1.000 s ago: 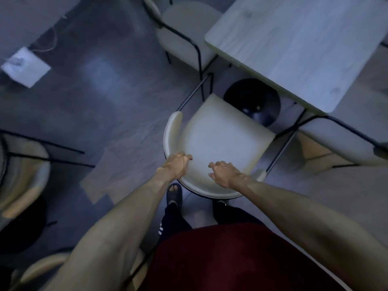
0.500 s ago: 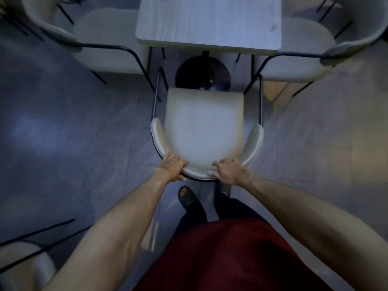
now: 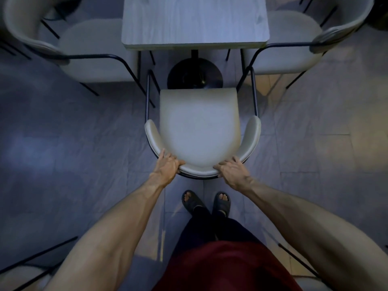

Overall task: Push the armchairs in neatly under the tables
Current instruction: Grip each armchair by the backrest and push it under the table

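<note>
A cream armchair with a black metal frame stands in front of me, facing a grey wood-grain table. Its seat front lies just short of the table's black round base. My left hand grips the curved backrest at its left rear. My right hand grips the same backrest at its right rear. Both hands curl over the top edge.
Two more cream armchairs flank the table, one at the left and one at the right, their black arm rails close to the middle chair's frame. My feet in dark sandals stand behind the chair. Another chair's frame shows at bottom left.
The chair has swung round from a slant to face the table squarely, and it has moved forward. Both hands have kept their hold on the backrest.
</note>
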